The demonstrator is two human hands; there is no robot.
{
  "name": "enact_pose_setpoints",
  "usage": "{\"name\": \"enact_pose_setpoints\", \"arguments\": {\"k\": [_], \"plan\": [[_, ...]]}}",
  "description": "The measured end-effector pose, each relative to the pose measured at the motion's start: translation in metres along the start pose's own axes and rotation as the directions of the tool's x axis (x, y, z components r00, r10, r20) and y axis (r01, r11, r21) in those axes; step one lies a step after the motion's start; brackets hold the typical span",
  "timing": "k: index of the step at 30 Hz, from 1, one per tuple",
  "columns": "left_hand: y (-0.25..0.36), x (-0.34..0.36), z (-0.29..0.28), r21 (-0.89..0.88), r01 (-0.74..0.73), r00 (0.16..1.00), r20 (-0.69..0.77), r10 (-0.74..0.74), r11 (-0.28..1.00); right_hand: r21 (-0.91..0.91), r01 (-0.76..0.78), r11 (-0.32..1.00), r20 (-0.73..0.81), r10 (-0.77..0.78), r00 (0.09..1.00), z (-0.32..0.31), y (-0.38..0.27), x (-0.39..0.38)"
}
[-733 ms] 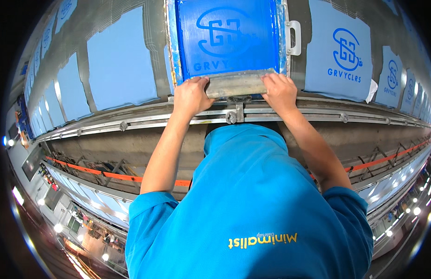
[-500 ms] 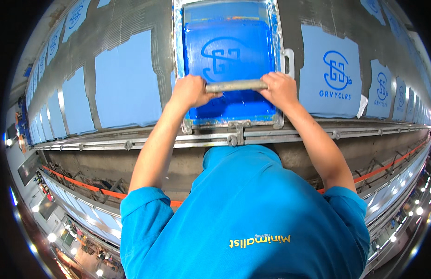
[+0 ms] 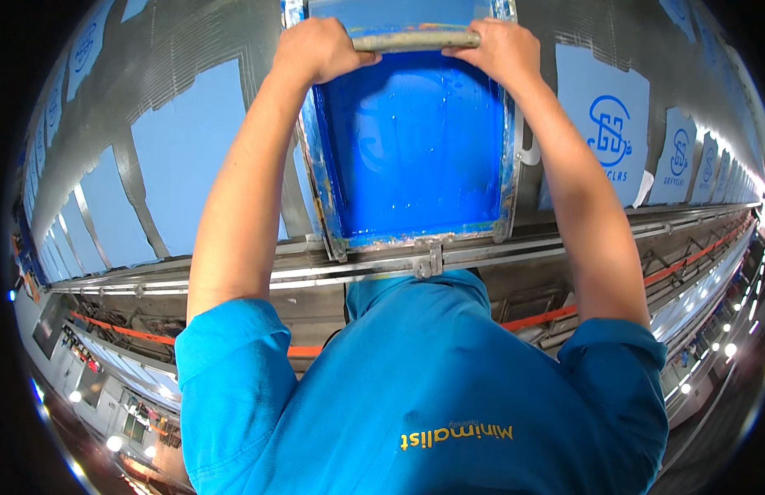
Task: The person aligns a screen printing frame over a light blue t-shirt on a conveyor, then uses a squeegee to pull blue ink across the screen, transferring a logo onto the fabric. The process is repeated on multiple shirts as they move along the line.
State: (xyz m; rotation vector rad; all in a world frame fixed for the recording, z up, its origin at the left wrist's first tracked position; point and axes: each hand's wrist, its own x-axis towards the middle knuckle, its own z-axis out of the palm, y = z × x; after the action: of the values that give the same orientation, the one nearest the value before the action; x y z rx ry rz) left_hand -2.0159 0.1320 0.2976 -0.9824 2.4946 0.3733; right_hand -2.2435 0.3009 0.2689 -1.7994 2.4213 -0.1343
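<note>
Both arms stretch toward the top of the view, where my left hand (image 3: 321,51) and my right hand (image 3: 506,54) are closed on either end of a long, pale squeegee (image 3: 415,41). It lies across the far part of a screen frame (image 3: 505,194) smeared with paint. Glossy blue ink (image 3: 411,157) coats the screen, with a design only faintly showing beneath. A metal bracket (image 3: 428,256) on a rail sits at the frame's near edge, and a white handle on its right side is partly hidden by my right arm.
Light blue fabric pieces (image 3: 184,157) lie along the long grey table, those on the right printed with dark blue designs (image 3: 605,124). A metal rail (image 3: 151,286) runs along the near edge, above an orange beam (image 3: 127,327). Another table and lamps show at the rim.
Both hands have pushed the squeegee from the screen's near edge up to its far part. The blue ink behind it now covers the design, which showed clearly earlier.
</note>
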Motion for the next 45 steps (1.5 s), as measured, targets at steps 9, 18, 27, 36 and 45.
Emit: {"name": "enact_pose_setpoints", "arguments": {"k": [9, 18, 27, 36, 45], "plan": [[0.025, -0.068, 0.047, 0.039, 0.035, 0.999, -0.032, -0.033, 0.999, 0.076, 0.106, 0.991, -0.229, -0.086, 0.97, 0.029, -0.011, -0.08], [0.078, -0.232, 0.149, -0.119, 0.01, 0.995, -0.099, -0.022, 0.993, 0.186, 0.19, 0.964, -0.272, -0.135, 0.953, 0.04, -0.047, -0.275], [0.086, -0.263, 0.165, -0.096, -0.071, 0.98, -0.191, 0.051, 0.993, 0.542, 0.067, 0.838, -0.19, 0.045, 0.981, 0.031, -0.007, -0.272], [0.117, -0.257, 0.192, -0.244, -0.311, 0.876, -0.448, 0.178, 0.919, 0.909, -0.268, 0.319, 0.037, 0.58, 0.814, 0.119, 0.086, -0.132], [0.041, -0.294, 0.18, -0.332, -0.358, 0.882, -0.427, 0.199, 0.873, 0.915, -0.11, 0.387, -0.186, 0.65, 0.737, 0.056, -0.007, -0.122]]}}
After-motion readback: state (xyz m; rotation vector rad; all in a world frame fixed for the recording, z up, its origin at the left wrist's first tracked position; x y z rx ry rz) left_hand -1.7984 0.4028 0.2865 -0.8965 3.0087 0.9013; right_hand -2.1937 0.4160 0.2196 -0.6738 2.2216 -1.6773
